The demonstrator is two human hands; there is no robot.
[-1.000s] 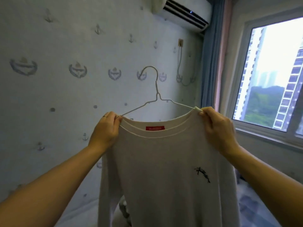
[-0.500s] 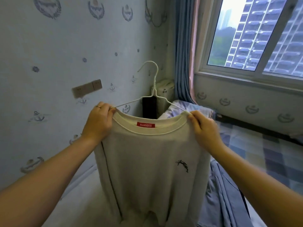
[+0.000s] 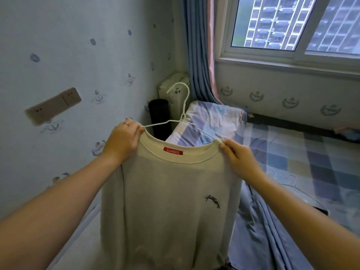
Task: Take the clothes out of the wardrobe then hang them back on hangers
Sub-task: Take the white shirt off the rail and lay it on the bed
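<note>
One sweatshirt (image 3: 167, 191) lowered toward bed (image 3: 292, 152); left hand (image 3: 122, 141), right hand (image 3: 241, 158) fingers pinching one hanger (image 3: 183, 118).

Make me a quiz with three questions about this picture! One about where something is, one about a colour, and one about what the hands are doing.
1. Where is the red label on the sweatshirt?
A. inside the neck
B. on a sleeve
C. at the bottom hem

2. What colour is the hanger?
A. black
B. white
C. green

3. What are the left hand and right hand doing?
A. hanging loose
B. both gripping the hook
C. each gripping one shoulder of the sweatshirt

Answers:
1 A, the label sits just below the back of the collar.
2 B, the thin wire hook and arms show white.
3 C, the fingers curl round the fabric at either end of the collar.
</note>
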